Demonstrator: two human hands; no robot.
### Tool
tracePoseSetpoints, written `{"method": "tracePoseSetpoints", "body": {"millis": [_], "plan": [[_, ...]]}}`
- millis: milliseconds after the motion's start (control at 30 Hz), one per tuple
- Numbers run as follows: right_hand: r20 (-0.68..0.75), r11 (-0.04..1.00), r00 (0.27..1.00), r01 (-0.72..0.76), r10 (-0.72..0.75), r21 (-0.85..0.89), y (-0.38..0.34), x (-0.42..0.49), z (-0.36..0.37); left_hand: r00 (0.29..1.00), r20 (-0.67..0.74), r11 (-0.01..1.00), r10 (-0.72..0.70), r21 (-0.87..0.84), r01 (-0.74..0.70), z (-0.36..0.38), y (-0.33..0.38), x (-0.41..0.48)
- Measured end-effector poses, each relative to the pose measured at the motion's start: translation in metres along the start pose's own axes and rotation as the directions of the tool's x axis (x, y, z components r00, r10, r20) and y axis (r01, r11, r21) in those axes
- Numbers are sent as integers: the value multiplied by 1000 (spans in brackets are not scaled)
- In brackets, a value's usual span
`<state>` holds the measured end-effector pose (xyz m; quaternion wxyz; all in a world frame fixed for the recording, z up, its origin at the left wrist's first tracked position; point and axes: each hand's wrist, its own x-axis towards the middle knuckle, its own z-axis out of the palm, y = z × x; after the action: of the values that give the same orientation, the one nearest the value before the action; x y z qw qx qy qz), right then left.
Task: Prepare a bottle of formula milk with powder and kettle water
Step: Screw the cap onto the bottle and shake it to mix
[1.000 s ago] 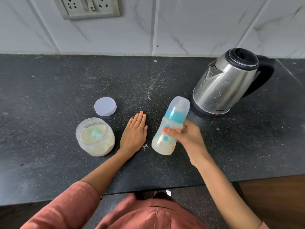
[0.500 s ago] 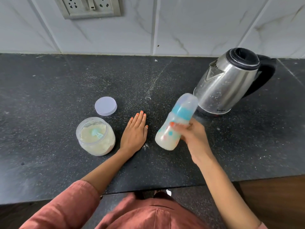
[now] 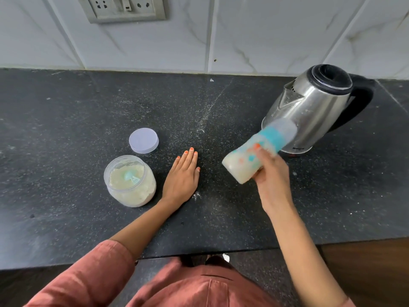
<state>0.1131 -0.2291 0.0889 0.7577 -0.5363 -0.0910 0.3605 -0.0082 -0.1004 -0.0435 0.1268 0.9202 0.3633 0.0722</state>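
Right fingers (image 3: 263,157) around tilted bottle (image 3: 240,168), lettering illegible

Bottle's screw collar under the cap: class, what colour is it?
The collar is turquoise, best seen in the head view.

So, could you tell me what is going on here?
A person seems to be mixing formula. Their right hand grips a capped baby bottle of milky liquid, tilted and motion-blurred above the counter, in front of the steel kettle. Their left hand rests flat on the counter beside the open powder jar, which has a scoop inside; the jar's lid lies behind it.
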Motion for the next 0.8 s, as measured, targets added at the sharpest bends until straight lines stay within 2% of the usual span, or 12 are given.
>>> {"method": "tracePoseSetpoints", "body": {"millis": [33, 100, 200, 267, 300, 433, 467, 533, 633, 700, 733, 800], "plan": [[-35, 995, 999, 16, -12, 103, -1, 2, 2, 1000, -1, 1000, 1, 0, -1, 0, 0, 0], [-13, 994, 1000, 24, -23, 106, 5, 0, 5, 1000, 1, 1000, 0, -3, 0, 0, 0, 0], [173, 981, 984, -13, 47, -193, 16, -15, 7, 1000, 26, 1000, 7, 7, -8, -1, -1, 1], [212, 956, 975, -5, 71, -294, 16, -18, 6, 999, 38, 1000, 5, -5, -5, -2, -1, 1], [196, 964, 979, 3, 51, -266, 13, -16, 6, 999, 35, 1000, 2, -7, -2, -2, 0, 1], [-21, 988, 1000, 25, -22, 151, 2, 3, 6, 1000, 0, 1000, -3, 3, 3, -1, 1, -1], [-57, 983, 998, 41, -31, 181, 3, 4, 7, 1000, 2, 1000, -2, 6, 2, -1, 0, -1], [-21, 997, 999, 33, -31, 72, 10, 0, 6, 1000, 3, 1000, -1, 7, 1, 0, 0, 0], [188, 961, 979, -27, 82, -275, 18, -16, 4, 1000, 15, 1000, 1, 7, -1, -1, 0, 0], [212, 938, 973, -12, 91, -347, 15, -17, 2, 1000, 18, 1000, -4, -4, 4, -1, 0, 0], [179, 959, 982, -12, 64, -282, 14, -14, 1, 1000, 16, 1000, -6, -13, 7, -1, 1, 0], [60, 1000, 998, -31, 31, 5, 7, -5, 4, 1000, 3, 1000, -6, -9, 6, -1, 1, 0]]}}
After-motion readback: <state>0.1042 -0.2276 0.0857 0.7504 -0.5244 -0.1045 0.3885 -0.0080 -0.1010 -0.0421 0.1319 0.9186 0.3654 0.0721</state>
